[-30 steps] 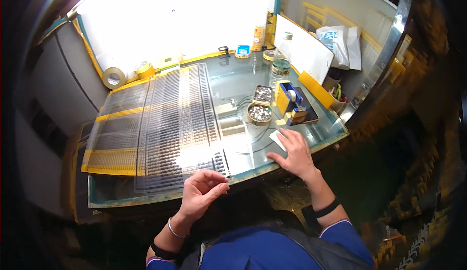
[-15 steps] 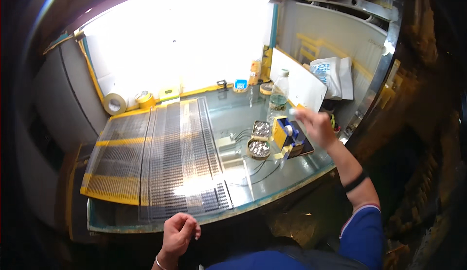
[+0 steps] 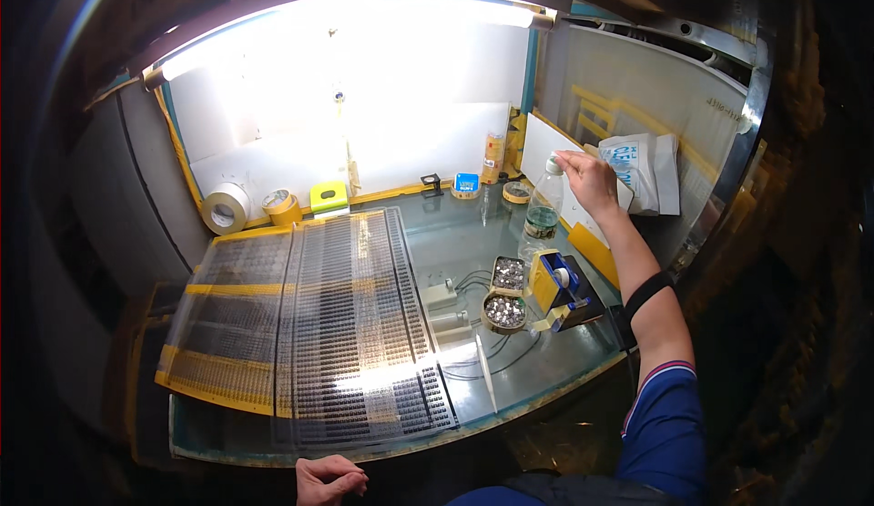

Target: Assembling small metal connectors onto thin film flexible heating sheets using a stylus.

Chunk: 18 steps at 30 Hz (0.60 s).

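Observation:
My right hand (image 3: 590,183) is at the top of a clear plastic bottle (image 3: 543,219), its fingertips pinched around a small white piece by the bottle's mouth. Whether that piece is a wad or the bottle's cap I cannot tell. The bottle stands upright, part filled with clear liquid. My left hand (image 3: 330,482) hovers by the table's front edge with curled fingers; anything inside them is hidden. Beyond it, a patterned translucent film sheet (image 3: 355,324) lies on the glass table (image 3: 446,233), beside a second sheet with yellow tape strips (image 3: 232,324).
Two tins of small shiny pieces (image 3: 505,311) stand by a blue and yellow tape dispenser (image 3: 557,283). A thin white stick (image 3: 485,374) lies near the front. Tape rolls (image 3: 224,211), a green box (image 3: 329,198) and a small loupe (image 3: 431,184) line the back. A white bag (image 3: 628,173) is at right.
My right hand has gone from beside the bottle, with the white piece at its fingertips, to the bottle's top. My left hand sits lower in view, and the view has shifted slightly.

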### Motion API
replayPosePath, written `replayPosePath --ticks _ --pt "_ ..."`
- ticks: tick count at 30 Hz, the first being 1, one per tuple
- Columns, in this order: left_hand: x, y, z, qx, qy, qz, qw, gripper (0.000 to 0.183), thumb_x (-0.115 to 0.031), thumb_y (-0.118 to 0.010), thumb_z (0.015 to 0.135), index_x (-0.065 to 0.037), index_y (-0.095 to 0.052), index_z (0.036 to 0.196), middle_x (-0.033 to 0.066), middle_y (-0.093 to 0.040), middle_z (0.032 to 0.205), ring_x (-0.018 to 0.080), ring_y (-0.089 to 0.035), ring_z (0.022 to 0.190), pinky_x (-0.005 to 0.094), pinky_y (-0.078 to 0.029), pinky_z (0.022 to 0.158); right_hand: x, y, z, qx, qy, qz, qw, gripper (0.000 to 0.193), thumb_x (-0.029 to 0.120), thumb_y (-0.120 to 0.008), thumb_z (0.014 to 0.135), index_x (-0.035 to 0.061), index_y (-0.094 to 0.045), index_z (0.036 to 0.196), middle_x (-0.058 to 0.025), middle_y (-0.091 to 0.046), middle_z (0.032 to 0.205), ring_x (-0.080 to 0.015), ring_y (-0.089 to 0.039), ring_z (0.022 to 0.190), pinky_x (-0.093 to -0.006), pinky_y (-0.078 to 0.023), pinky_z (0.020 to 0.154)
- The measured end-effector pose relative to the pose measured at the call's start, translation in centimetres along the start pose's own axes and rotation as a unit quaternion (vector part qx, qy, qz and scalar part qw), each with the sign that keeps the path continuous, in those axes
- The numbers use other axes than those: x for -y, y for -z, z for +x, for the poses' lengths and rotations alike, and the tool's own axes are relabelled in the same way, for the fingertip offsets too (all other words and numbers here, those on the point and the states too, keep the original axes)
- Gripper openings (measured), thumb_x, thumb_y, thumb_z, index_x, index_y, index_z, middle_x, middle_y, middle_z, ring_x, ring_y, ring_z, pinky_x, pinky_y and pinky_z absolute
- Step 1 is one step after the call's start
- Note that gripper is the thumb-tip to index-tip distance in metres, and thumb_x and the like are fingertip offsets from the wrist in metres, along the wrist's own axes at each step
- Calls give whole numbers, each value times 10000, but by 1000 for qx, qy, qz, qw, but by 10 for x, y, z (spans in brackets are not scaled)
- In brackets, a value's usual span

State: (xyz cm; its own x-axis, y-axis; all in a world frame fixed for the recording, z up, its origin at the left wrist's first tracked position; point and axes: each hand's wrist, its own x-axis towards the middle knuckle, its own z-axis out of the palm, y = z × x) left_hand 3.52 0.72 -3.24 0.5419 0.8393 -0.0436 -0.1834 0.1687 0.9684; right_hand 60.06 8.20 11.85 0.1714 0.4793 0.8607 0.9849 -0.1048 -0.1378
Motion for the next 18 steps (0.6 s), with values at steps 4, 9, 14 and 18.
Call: replayPosePath --ticks 4,9,14,18 --pt "-4 -4 1 5 12 14 1000 36 72 -676 791 62 -693 760 119 -651 713 158 -595 604 264 -457 539 2 -7 1 27 -19 11 999 228 248 -667 895 68 -743 1012 -136 -716 993 -289 -701 881 -344 -546 747" --pt "0 -6 2 34 17 -26 999 18 37 -705 797 55 -702 798 114 -660 723 157 -603 602 264 -470 548 3 -7 -6 34 -21 38 998 350 318 -775 793 79 -734 1045 -137 -727 956 -284 -706 875 -356 -545 746" --pt "5 -2 1 42 31 -38 998 106 117 -730 734 59 -737 822 165 -699 821 185 -674 696 264 -550 629 -6 -20 -15 -21 -43 37 998 372 291 -807 754 91 -726 1058 -130 -732 929 -271 -714 854 -342 -548 742" --pt "9 -1 0 66 31 -21 997 129 94 -717 798 31 -739 908 125 -704 905 152 -673 807 237 -550 706 -22 -24 -18 -48 -54 84 994 366 249 -823 738 92 -733 1056 -124 -738 904 -227 -721 805 -322 -549 743"
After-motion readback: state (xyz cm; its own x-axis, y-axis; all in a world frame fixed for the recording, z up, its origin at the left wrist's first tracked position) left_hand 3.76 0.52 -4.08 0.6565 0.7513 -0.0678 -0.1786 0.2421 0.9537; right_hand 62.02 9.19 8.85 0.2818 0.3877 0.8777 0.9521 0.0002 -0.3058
